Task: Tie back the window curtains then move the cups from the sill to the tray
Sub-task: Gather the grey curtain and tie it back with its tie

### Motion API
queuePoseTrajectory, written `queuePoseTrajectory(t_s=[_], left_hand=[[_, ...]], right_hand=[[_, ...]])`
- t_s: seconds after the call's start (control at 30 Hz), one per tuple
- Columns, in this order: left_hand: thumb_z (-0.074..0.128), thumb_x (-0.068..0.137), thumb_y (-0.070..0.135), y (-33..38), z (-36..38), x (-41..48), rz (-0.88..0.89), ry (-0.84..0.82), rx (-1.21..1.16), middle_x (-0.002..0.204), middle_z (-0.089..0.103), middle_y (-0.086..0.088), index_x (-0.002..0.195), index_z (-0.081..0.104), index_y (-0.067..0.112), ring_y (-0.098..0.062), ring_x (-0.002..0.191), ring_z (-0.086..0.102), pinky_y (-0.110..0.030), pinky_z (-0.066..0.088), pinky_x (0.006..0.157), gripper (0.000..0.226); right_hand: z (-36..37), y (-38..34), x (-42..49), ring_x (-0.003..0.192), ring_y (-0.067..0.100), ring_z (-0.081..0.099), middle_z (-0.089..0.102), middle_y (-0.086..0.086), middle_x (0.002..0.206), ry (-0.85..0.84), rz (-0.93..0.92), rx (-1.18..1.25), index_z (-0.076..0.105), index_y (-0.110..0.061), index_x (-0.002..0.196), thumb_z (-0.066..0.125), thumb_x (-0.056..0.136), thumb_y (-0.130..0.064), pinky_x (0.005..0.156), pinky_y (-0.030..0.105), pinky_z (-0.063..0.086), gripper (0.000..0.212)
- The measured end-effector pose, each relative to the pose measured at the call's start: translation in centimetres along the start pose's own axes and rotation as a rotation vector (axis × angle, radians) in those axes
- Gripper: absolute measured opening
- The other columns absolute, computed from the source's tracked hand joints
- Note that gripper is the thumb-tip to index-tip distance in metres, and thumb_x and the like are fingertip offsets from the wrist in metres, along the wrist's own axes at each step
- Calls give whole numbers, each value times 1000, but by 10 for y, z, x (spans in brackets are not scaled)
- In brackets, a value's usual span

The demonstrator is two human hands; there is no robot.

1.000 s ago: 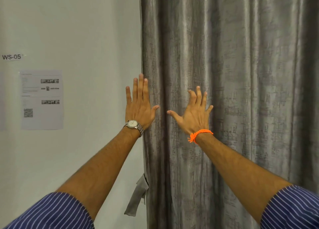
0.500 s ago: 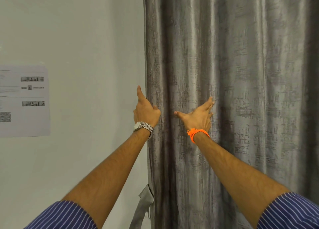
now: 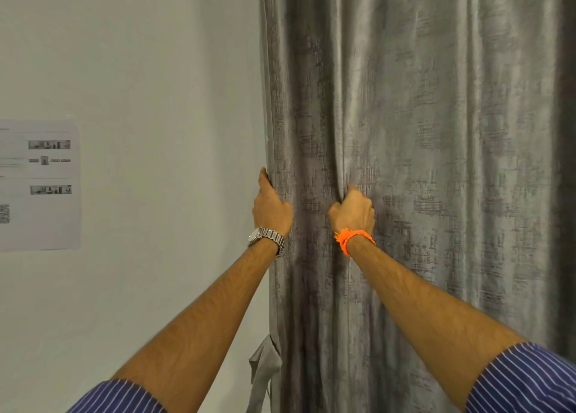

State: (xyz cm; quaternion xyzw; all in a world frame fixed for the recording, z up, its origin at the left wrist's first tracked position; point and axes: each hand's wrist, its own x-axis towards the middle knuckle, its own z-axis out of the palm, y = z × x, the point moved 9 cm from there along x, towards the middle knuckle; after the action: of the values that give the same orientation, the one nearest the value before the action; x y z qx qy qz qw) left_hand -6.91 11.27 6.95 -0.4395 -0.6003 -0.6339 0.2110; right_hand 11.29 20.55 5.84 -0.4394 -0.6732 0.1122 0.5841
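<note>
Striped sleeves [image 3: 526, 381] sit nearest. Below your arms a loose grey tieback strip [image 3: 263, 372] hangs at the left edge of the curtain [image 3: 436, 163]. Your left hand [image 3: 271, 205] now grips that edge, thumb up, fingers hidden behind the fabric. Your right hand [image 3: 352, 211] fists a fold just beside it. Both were open half a second ago. The curtain hangs drawn, blocking what's behind. A printed sheet [image 3: 40, 185] is on the wall, far left.
</note>
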Motion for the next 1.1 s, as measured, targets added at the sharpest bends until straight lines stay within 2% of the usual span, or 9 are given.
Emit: queuePoseTrajectory(t_s=[0.23, 0.33, 0.47, 0.57, 0.63, 0.73, 0.8, 0.93, 1.1], left_hand=[[49, 88, 0, 14, 17, -7, -12, -123, -48, 126, 60, -12, 151, 21, 17, -32, 101, 63, -41, 53, 87, 70], [45, 83, -9, 22, 32, -10, -16, -232, -66, 137, 53, -15, 153, 12, 18, -34, 111, 59, -44, 50, 95, 83], [45, 82, -11, 34, 43, -14, -6, -328, -149, 137, 53, -14, 154, 10, 19, -29, 110, 61, -40, 52, 94, 85], [40, 81, -9, 35, 45, -17, -48, -370, -205, 120, 60, -3, 152, 20, 23, -9, 87, 63, -15, 52, 69, 79], [38, 80, -7, 39, 47, -19, -74, -404, -298, 115, 61, 0, 147, 32, 20, -10, 87, 62, -20, 53, 72, 72], [42, 72, 11, 44, 49, -23, -195, -405, -639, 84, 62, -2, 100, 58, 6, -14, 75, 57, -31, 52, 70, 32], [48, 71, 26, 49, 51, -23, -234, -397, -738, 70, 56, 4, 77, 51, 9, -10, 67, 52, -31, 45, 67, 18], [64, 79, 56, 59, 64, -21, -215, -465, -597, 133, 58, -6, 140, 43, 15, -22, 119, 58, -44, 44, 104, 77], [75, 76, 43, 64, 68, -17, -203, -449, -484, 140, 52, -9, 149, 26, 16, -26, 120, 56, -45, 44, 105, 92]], right_hand=[[6, -12, -7, 96, 44, 63, 68, 24, 102, -42, -103, 33, 65, -7, 108, 52, 87, -4, 81, 47, 55, 25], [12, -22, -11, 81, 43, 59, 64, 23, 87, -88, -176, 87, 56, -5, 84, 49, 84, 0, 65, 41, 47, 8], [12, -35, -17, 55, 22, 38, 41, 1, 60, -123, -238, 161, 28, -25, 62, 46, 80, 5, 57, 28, 32, 40], [15, -40, -19, 58, 23, 42, 50, 5, 63, -206, -292, 124, 42, -19, 65, 49, 80, 4, 53, 26, 35, 28], [17, -42, -20, 68, 28, 56, 64, 16, 78, -240, -330, 93, 58, -5, 84, 51, 80, 3, 59, 31, 47, 12], [16, -46, -24, 84, 31, 68, 70, 18, 92, -245, -362, 130, 64, -2, 104, 54, 81, 2, 75, 41, 58, 25], [13, -51, -29, 85, 26, 70, 72, 13, 94, -224, -406, 151, 64, -6, 113, 55, 83, 0, 76, 38, 59, 31], [8, -49, -33, 64, 19, 63, 67, 8, 76, -181, -412, 85, 65, -6, 102, 53, 86, -3, 59, 33, 55, 20], [-2, -33, -39, 66, 20, 66, 68, 12, 77, -215, -392, 172, 63, -2, 98, 54, 79, 5, 58, 29, 54, 22]])
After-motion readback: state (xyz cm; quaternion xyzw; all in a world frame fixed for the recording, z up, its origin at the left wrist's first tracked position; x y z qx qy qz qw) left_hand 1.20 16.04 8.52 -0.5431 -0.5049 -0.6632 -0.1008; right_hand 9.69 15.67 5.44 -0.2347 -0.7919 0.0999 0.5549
